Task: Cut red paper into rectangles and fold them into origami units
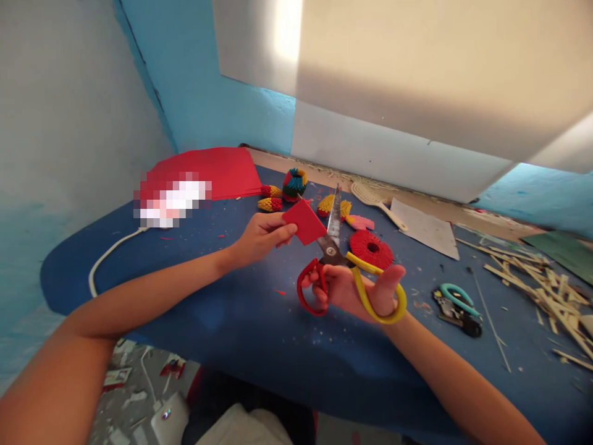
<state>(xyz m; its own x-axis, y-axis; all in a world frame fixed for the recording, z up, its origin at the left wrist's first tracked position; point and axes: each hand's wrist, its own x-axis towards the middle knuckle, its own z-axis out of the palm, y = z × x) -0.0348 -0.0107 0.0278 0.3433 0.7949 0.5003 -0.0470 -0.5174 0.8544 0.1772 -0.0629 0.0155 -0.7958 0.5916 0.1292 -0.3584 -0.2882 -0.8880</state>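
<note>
Pinched in my left hand (266, 238) is a small red piece of paper (304, 221), held above the blue table. My right hand (354, 293) grips a large pair of scissors (330, 251) with one red and one yellow handle. The scissor blades are spread apart and point away from me. One blade lies behind the red paper, and its tip shows past the upper edge. Just beyond the scissors lies a red ring of folded paper (370, 248).
Red paper sheets (222, 170) lie at the back left. Near the wall are a multicoloured folded-paper piece (295, 184), a pale hairbrush (377, 204) and a white sheet (424, 227). Turquoise-handled pliers (458, 309) and thin wooden strips (551, 290) lie on the right of the table (222, 334).
</note>
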